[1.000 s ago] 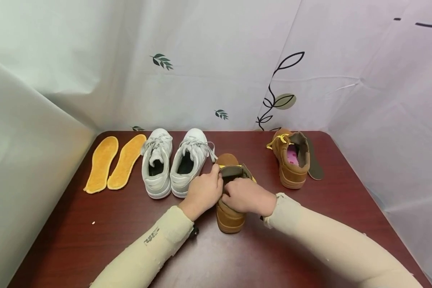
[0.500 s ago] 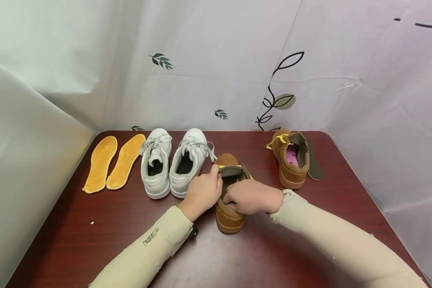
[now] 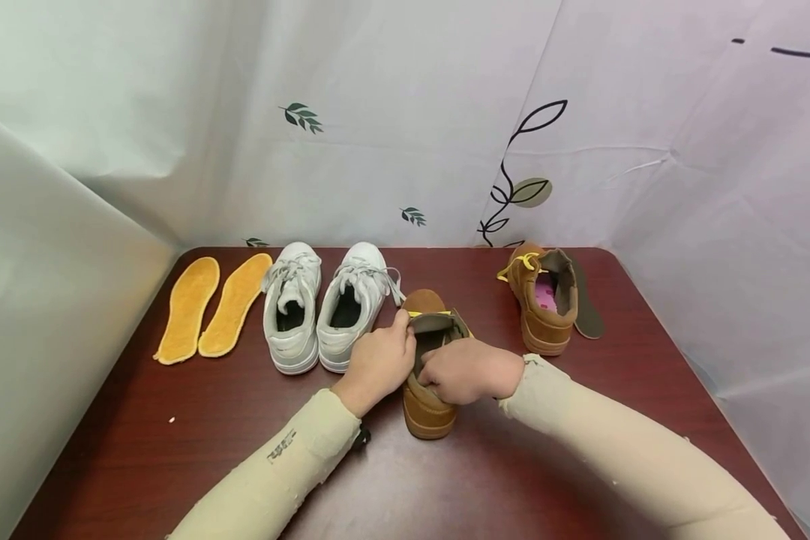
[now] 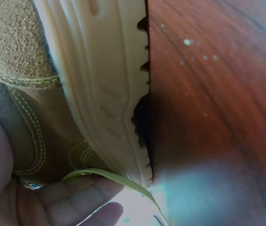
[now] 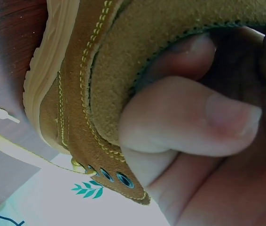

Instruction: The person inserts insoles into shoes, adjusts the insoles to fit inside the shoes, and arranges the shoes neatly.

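A brown suede shoe with yellow laces stands on the table, toe pointing away. My left hand grips its left side near the tongue, the thumb at the opening. In the left wrist view, the fingers lie along the outside beside a yellow lace. My right hand reaches into the opening from the right, its fingers bent. The right wrist view shows the bent thumb at the padded collar, with another finger inside. I cannot tell whether these fingers hold anything in the shoe.
Two white sneakers stand left of the brown shoe, beside two yellow fuzzy insoles. At back right is the matching brown shoe with a pink insole inside. A dark olive insole lies against its right side.
My right hand has shifted slightly right and back toward the heel, uncovering more of the shoe's opening. My left hand and the shoe keep their places.
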